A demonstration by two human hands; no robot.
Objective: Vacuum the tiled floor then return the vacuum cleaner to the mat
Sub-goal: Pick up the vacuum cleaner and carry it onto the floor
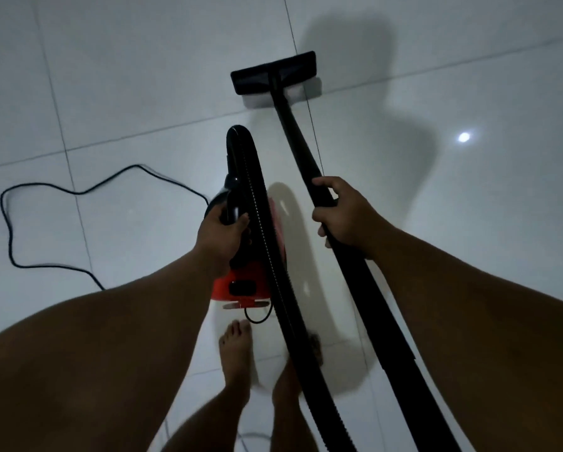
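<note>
Floor: glossy white tiled floor, thin dark grout lines, dim room, one round light reflection at right, soft shadows around the nozzle and canister.
Person: standing, bare arms reaching down, two bare feet on the tiles; left foot in plain view, right foot partly hidden behind the hose.
Vacuum cleaner: red and black canister vacuum cleaner just ahead of the feet, near frame centre; cannot tell whether it is lifted or resting on the tiles.
Hose: black ribbed hose arcs up from the canister front, runs back down past the feet.
Wand: black wand slants from the right hand forward to the floor.
Nozzle: flat black floor nozzle on the tiles, across a grout line.
Power cord: black power cord looped loosely on the tiles at left, leading to the canister.
Left hand: left hand gripping the black carry handle on top of the canister, fingers wrapped round it.
Right hand: right hand clamped round the wand, thumb on top.
</note>
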